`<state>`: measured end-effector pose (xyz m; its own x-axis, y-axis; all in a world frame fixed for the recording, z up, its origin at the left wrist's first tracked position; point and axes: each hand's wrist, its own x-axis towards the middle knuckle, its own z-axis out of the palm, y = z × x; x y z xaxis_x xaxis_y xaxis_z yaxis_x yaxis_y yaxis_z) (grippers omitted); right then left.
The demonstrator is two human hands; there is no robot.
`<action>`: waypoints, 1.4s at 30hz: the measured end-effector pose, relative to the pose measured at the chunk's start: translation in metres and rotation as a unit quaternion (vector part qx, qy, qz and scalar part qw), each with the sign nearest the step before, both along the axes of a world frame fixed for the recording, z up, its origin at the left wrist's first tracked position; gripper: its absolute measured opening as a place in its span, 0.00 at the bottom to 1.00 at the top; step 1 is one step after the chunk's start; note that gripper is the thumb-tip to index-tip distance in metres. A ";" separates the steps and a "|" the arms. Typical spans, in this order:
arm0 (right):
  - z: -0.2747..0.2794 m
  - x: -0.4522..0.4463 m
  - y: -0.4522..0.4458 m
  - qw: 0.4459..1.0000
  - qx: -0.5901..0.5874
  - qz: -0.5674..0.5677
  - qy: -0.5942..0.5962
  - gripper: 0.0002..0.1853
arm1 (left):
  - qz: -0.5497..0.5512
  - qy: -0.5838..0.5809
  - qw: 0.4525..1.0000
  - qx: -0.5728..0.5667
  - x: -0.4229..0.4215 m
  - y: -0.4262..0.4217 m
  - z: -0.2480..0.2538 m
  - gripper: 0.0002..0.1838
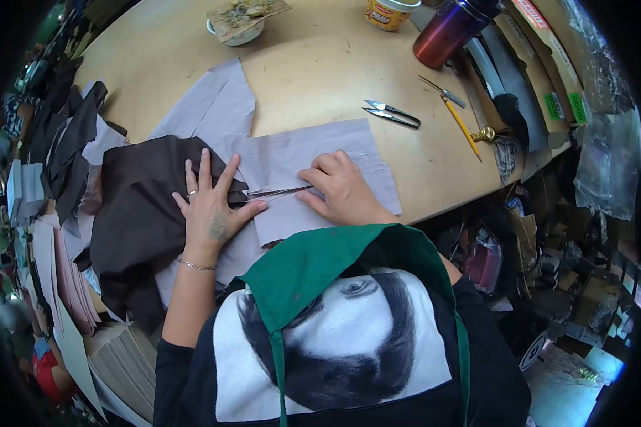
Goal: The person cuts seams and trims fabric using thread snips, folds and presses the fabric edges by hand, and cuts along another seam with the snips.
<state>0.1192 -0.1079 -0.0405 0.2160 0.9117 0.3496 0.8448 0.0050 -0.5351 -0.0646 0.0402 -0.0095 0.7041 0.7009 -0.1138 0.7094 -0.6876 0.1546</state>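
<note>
My left hand (212,206) lies with fingers spread on the dark brown cloth (146,185), its thumb reaching onto the grey cloth. My right hand (338,186) has its fingers bent and pinches the end of a narrow dark strip (281,192) that runs between the two hands over the grey cloth (356,156). Whether the strip is a fold of cloth or a thin tool I cannot tell. Another grey cloth piece (224,99) extends up the table behind my left hand.
Black thread snips (392,114), a yellow pencil (461,128) and a pointed tool (441,92) lie at the right. Behind stand a red-purple bottle (445,35), a yellow cup (387,16) and a covered bowl (238,34). Cloth scraps (75,146) are piled at the left.
</note>
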 end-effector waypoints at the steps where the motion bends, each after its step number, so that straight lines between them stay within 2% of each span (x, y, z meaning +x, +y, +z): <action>1: 0.000 -0.001 0.000 1.000 0.002 -0.002 -0.001 0.15 | 0.001 -0.009 1.000 -0.004 -0.001 0.001 -0.004 0.51; 14: 0.004 -0.005 -0.003 0.998 0.007 0.034 -0.045 0.10 | -0.001 -0.055 0.998 -0.008 -0.003 0.001 -0.012 0.48; 20: 0.018 -0.008 0.010 0.994 -0.086 0.059 -0.036 0.09 | 0.012 -0.069 0.997 -0.019 -0.003 -0.002 -0.008 0.48; 23: 0.013 -0.008 0.018 0.993 -0.058 0.101 0.016 0.10 | 0.008 -0.087 0.996 -0.024 -0.006 0.000 -0.012 0.47; 32: 0.006 -0.006 0.016 0.993 0.057 0.107 0.008 0.13 | 0.000 -0.085 0.995 -0.045 -0.008 0.005 -0.011 0.50; 42: 0.011 -0.011 0.015 0.996 -0.036 0.079 -0.024 0.11 | 0.001 -0.084 0.995 -0.053 -0.008 0.006 -0.011 0.52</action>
